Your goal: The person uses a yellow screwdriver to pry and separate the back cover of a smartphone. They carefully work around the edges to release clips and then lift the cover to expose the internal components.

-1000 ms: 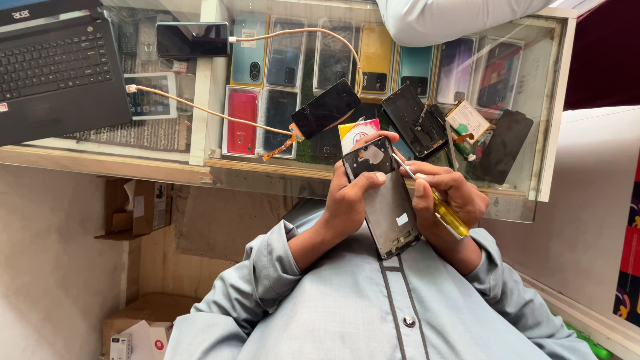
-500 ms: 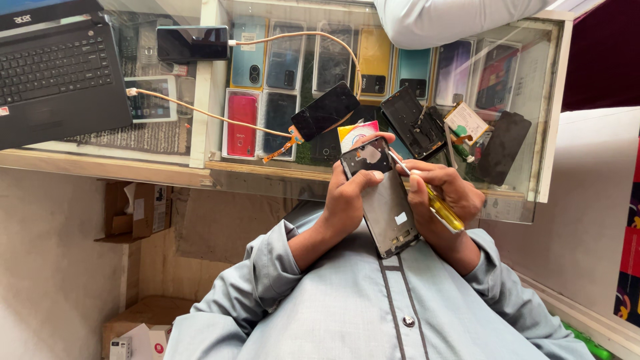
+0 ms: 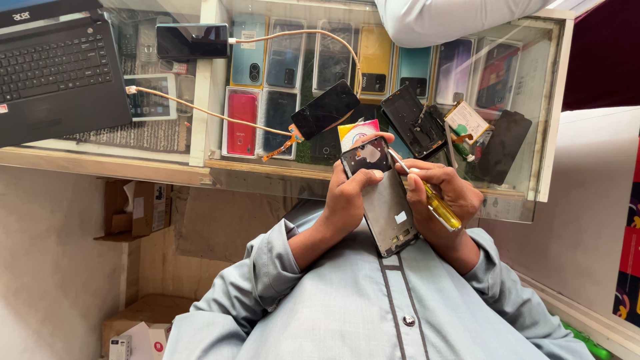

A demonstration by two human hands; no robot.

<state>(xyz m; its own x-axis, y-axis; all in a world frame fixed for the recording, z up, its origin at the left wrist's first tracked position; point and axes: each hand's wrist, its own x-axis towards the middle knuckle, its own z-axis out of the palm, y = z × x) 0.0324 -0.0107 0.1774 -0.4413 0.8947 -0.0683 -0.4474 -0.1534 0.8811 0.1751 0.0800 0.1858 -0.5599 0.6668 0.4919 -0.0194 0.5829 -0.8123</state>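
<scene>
The left hand [image 3: 350,197] holds an opened phone frame [image 3: 381,197] in the middle of the view, above the grey shirt [image 3: 373,307] of the person. The left grip is clenched around the left edge of the frame, and the thumb lies across its upper part near the camera area. The right hand [image 3: 445,193] is at 3 o'clock from the frame and touches its right edge. The right grip is closed on a screwdriver [image 3: 433,203] with a yellow handle; its thin metal shaft goes toward 10 o'clock and the tip meets the upper right corner of the frame.

Behind the hands, at 12 o'clock, is the glass table [image 3: 547,120], with rows of phone cases in many colours under the glass. On the glass, just above the frame, lies a small colourful card [image 3: 357,131]. At 11 o'clock from the frame a dark phone [image 3: 325,110] lies tilted, with an orange cable [image 3: 207,112] that runs to the left. At 1 o'clock is another opened phone body [image 3: 417,120], and beside it a battery [image 3: 468,120] and a black back cover [image 3: 503,147]. A black laptop [image 3: 57,73] is far at 10 o'clock. Another person's light sleeve [image 3: 453,20] is at the top edge. Cardboard boxes [image 3: 137,210] stand under the table at 9 o'clock
</scene>
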